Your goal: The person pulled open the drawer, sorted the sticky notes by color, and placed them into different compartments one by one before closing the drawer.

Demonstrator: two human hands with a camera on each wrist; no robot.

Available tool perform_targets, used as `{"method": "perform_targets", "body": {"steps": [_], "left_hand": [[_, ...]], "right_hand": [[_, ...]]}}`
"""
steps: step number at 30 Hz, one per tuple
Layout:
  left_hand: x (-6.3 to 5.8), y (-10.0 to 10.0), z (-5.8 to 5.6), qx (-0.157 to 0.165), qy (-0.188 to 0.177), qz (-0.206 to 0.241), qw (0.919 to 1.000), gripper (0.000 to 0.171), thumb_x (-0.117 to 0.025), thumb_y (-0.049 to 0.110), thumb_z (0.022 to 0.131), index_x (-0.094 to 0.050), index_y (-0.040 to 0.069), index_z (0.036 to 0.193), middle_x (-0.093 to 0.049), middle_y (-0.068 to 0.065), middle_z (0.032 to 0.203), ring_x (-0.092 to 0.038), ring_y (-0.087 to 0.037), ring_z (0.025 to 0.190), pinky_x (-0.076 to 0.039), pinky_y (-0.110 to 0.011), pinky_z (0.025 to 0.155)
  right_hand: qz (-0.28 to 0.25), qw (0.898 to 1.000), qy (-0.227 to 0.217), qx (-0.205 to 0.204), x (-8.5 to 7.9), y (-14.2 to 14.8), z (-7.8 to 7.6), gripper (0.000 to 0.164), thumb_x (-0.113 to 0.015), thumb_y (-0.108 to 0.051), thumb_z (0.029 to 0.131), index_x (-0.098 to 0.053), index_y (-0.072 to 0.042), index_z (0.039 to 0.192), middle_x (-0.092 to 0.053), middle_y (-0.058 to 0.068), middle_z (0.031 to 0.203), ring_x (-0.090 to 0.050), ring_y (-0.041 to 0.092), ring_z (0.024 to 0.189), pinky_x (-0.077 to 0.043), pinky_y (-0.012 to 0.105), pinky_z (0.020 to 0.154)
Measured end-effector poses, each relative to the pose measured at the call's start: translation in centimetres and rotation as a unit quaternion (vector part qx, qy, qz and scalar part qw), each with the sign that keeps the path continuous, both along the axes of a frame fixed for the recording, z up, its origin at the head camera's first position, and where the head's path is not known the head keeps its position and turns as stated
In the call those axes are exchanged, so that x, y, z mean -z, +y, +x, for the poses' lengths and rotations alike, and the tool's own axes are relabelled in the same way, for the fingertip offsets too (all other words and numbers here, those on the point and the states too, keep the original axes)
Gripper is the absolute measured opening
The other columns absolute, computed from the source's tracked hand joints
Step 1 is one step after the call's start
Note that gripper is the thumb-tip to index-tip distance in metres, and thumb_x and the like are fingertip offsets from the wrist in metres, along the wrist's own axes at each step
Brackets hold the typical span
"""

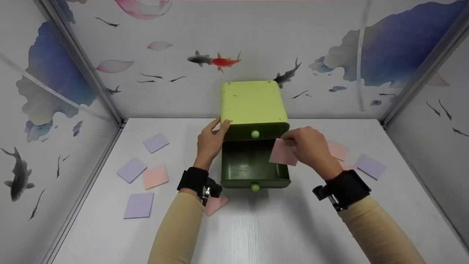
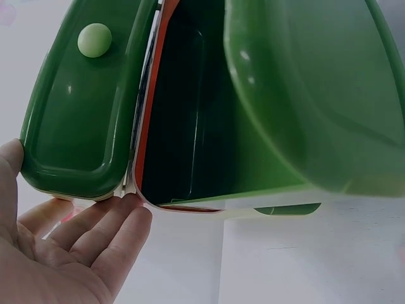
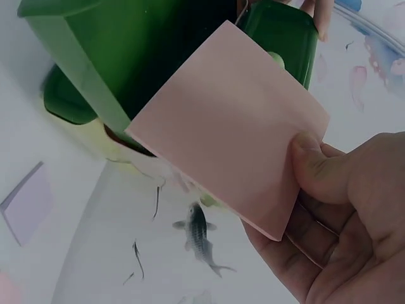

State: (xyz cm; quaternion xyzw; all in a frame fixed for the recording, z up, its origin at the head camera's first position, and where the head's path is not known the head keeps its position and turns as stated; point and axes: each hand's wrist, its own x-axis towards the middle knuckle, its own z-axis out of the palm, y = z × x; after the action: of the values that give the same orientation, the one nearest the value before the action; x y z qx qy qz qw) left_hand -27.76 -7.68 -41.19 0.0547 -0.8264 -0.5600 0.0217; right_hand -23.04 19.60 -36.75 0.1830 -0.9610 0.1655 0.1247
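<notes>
A small desktop drawer box (image 1: 253, 102) with a yellow-green top stands at the back middle of the table. Its upper drawer (image 1: 238, 132) is closed, while the dark green lower drawer (image 1: 238, 183) is pulled out, its visible floor bare. My left hand (image 1: 210, 143) braces the box's left side, thumb at the top front corner and fairly straight fingers along the side in the left wrist view. Between thumb and fingers, my right hand (image 3: 354, 209) pinches a square pink sticky note pad (image 3: 221, 126), tilted over the right part of the open drawer.
Purple pads (image 1: 138, 205) and a pink pad (image 1: 155, 176) lie to the left. Another pink pad (image 1: 216, 204) is partly hidden by my left wrist. On the right are a pink pad (image 1: 338, 149) and a purple pad (image 1: 370, 167). Printed walls (image 1: 165, 99) enclose the white table.
</notes>
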Motion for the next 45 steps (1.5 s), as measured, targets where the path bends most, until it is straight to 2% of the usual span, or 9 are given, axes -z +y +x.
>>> {"method": "perform_targets", "body": {"steps": [4,9,15,23,28,32,37,45], "left_hand": [[0.1,0.0,0.0,-0.003,-0.004,0.002,1.0000,0.071,-0.051,0.068,0.089,-0.044,0.028,0.147,-0.057,-0.008,0.141,-0.059,-0.022,0.124,-0.050,-0.042,0.100],[0.1,0.0,0.1,-0.007,-0.007,0.002,1.0000,0.071,-0.052,0.069,0.088,-0.045,0.029,0.146,-0.058,-0.007,0.140,-0.060,-0.021,0.123,-0.050,-0.042,0.100],[0.2,-0.1,0.2,-0.004,0.004,0.005,1.0000,0.069,-0.052,0.068,0.089,-0.046,0.029,0.145,-0.059,-0.007,0.137,-0.062,-0.021,0.119,-0.051,-0.041,0.097],[0.3,0.1,0.3,-0.003,0.009,0.003,0.9999,0.069,-0.052,0.068,0.089,-0.047,0.028,0.145,-0.061,-0.007,0.135,-0.064,-0.019,0.117,-0.052,-0.039,0.095],[0.2,0.1,0.3,-0.003,0.009,0.000,1.0000,0.069,-0.052,0.068,0.089,-0.046,0.029,0.146,-0.061,-0.007,0.135,-0.064,-0.020,0.117,-0.052,-0.040,0.095],[0.1,0.0,0.3,-0.002,0.013,-0.001,0.9999,0.069,-0.052,0.068,0.089,-0.046,0.029,0.146,-0.061,-0.008,0.136,-0.063,-0.020,0.118,-0.051,-0.041,0.096],[0.2,0.0,0.3,-0.001,0.014,-0.004,0.9999,0.069,-0.051,0.068,0.089,-0.045,0.028,0.146,-0.061,-0.008,0.135,-0.064,-0.021,0.116,-0.052,-0.041,0.094],[0.1,0.0,0.2,0.000,0.011,-0.001,0.9999,0.069,-0.051,0.068,0.089,-0.045,0.029,0.146,-0.062,-0.007,0.135,-0.064,-0.021,0.118,-0.051,-0.041,0.096]], "right_hand": [[-0.005,1.000,-0.006,-0.016,0.9,-1.5,0.0,0.017,-0.066,-0.006,0.091,-0.078,-0.012,0.102,-0.076,0.010,0.094,-0.070,0.031,0.085,-0.056,0.047,0.074],[0.001,0.999,-0.021,-0.036,2.2,-2.9,-0.1,0.014,-0.068,-0.013,0.091,-0.078,-0.014,0.100,-0.076,0.007,0.095,-0.070,0.026,0.084,-0.056,0.043,0.072],[0.026,0.997,-0.049,-0.058,3.8,-3.8,-0.7,0.013,-0.070,-0.011,0.089,-0.079,-0.016,0.098,-0.076,0.004,0.097,-0.070,0.026,0.090,-0.056,0.042,0.074],[0.050,0.990,-0.113,-0.062,5.7,-3.9,-1.5,0.015,-0.068,-0.006,0.089,-0.079,-0.012,0.100,-0.076,0.006,0.098,-0.071,0.027,0.092,-0.057,0.044,0.078],[0.053,0.987,-0.142,-0.060,6.3,-3.9,-1.8,0.018,-0.066,-0.005,0.091,-0.077,-0.011,0.104,-0.075,0.007,0.102,-0.070,0.029,0.096,-0.056,0.045,0.082],[0.059,0.985,-0.148,-0.061,6.8,-3.9,-2.0,0.019,-0.065,-0.004,0.091,-0.076,-0.010,0.106,-0.074,0.009,0.103,-0.067,0.031,0.098,-0.055,0.046,0.082],[0.065,0.985,-0.148,-0.066,7.6,-4.0,-2.3,0.029,-0.061,0.003,0.089,-0.074,-0.010,0.112,-0.073,0.010,0.109,-0.068,0.031,0.102,-0.056,0.045,0.084],[0.068,0.990,-0.104,-0.069,8.4,-4.1,-2.6,0.028,-0.063,0.003,0.083,-0.077,-0.011,0.103,-0.075,0.007,0.101,-0.070,0.028,0.093,-0.057,0.043,0.074]]}}
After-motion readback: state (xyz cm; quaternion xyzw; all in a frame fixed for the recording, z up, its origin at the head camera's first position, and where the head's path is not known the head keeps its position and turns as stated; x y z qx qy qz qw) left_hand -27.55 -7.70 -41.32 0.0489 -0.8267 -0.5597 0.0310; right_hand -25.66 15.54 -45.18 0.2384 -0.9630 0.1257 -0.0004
